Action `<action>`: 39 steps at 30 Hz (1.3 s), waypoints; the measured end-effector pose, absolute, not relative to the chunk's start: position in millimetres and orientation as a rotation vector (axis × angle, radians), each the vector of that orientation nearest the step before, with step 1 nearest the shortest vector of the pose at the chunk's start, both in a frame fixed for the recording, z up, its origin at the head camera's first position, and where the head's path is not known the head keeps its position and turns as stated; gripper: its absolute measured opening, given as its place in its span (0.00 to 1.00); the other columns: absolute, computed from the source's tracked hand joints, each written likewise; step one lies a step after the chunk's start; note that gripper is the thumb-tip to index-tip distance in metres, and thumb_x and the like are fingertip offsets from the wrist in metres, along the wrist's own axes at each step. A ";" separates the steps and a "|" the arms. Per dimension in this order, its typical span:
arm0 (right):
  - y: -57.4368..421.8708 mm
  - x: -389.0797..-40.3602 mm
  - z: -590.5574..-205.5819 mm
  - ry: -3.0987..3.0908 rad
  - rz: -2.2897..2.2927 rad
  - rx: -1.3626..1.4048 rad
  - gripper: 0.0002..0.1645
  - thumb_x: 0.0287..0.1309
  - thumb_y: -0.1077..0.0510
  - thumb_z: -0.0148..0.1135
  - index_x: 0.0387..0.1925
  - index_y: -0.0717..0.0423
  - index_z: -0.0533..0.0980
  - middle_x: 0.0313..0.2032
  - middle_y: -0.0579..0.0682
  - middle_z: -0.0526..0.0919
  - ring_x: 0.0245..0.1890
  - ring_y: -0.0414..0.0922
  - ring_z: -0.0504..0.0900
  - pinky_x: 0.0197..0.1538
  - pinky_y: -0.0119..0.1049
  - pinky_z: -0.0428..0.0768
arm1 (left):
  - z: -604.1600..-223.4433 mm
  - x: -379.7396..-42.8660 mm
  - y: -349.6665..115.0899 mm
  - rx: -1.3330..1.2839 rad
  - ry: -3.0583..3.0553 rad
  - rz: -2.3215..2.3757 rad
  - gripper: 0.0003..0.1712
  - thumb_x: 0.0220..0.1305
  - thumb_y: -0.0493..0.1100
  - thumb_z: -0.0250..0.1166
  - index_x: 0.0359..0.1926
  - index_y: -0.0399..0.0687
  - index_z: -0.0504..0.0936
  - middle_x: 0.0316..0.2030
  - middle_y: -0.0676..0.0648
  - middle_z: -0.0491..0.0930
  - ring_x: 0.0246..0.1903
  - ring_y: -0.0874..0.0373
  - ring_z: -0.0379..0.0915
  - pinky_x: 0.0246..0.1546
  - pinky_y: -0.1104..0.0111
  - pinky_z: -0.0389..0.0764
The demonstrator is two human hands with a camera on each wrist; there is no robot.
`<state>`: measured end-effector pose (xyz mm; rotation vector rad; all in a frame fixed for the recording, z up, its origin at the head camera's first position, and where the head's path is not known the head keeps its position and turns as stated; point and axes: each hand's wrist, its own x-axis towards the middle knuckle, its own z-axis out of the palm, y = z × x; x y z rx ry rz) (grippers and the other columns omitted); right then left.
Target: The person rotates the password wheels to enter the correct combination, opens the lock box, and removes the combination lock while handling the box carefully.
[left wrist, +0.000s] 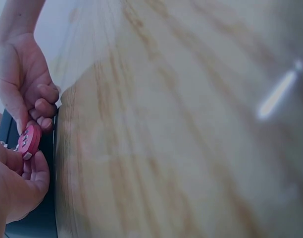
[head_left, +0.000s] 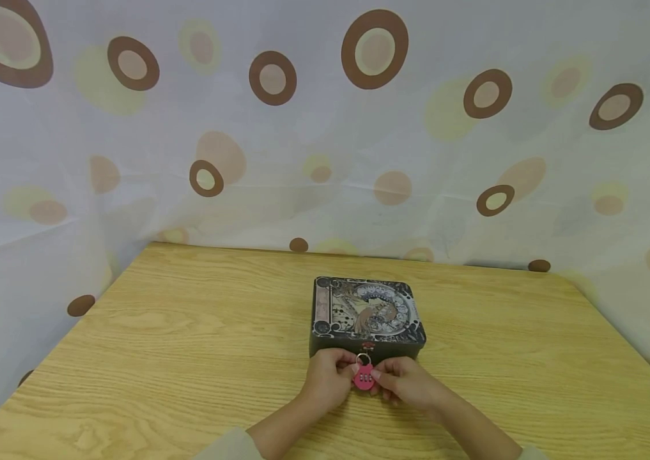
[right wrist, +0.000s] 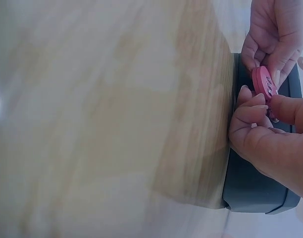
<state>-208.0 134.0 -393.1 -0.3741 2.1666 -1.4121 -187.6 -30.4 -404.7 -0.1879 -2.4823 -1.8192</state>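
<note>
A pink combination padlock (head_left: 364, 378) with a row of small number dials hangs at the front of a dark box (head_left: 367, 310) with an ornate printed lid. Its metal shackle (head_left: 363, 358) stands up by the red clasp (head_left: 367, 345) on the box front. From the left, the left hand (head_left: 327, 378) pinches the padlock's edge between thumb and fingers. The right hand (head_left: 408, 382) grips the opposite edge, its thumb near the dials. In the right wrist view both hands meet around the padlock (right wrist: 263, 82), against the box's side (right wrist: 253, 186). Whether the shackle is latched cannot be made out.
The box stands on a wood-grain table (head_left: 186, 345), near its middle. Behind and at both sides hangs a pale sheet (head_left: 325, 128) with brown and yellow circles, meeting the table's back edge.
</note>
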 end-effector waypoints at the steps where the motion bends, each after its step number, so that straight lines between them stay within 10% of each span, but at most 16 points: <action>1: 133.7 -208.0 -393.3 2.168 -1.411 -0.374 0.15 0.65 0.61 0.47 0.35 0.73 0.73 0.23 0.45 0.76 0.22 0.37 0.68 0.23 0.25 0.68 | -404.6 -187.5 -30.4 -0.188 -2.480 -1.816 0.04 0.56 0.29 0.61 0.29 0.29 0.81 0.24 0.42 0.79 0.22 0.65 0.69 0.21 0.78 0.72; 39: 132.6 -207.4 -391.6 2.183 -1.428 -0.362 0.13 0.65 0.63 0.48 0.35 0.73 0.72 0.22 0.45 0.71 0.23 0.38 0.67 0.24 0.26 0.68 | -406.0 -187.5 -30.1 -0.205 -2.470 -1.826 0.04 0.56 0.28 0.60 0.29 0.28 0.80 0.24 0.41 0.80 0.22 0.65 0.70 0.20 0.78 0.73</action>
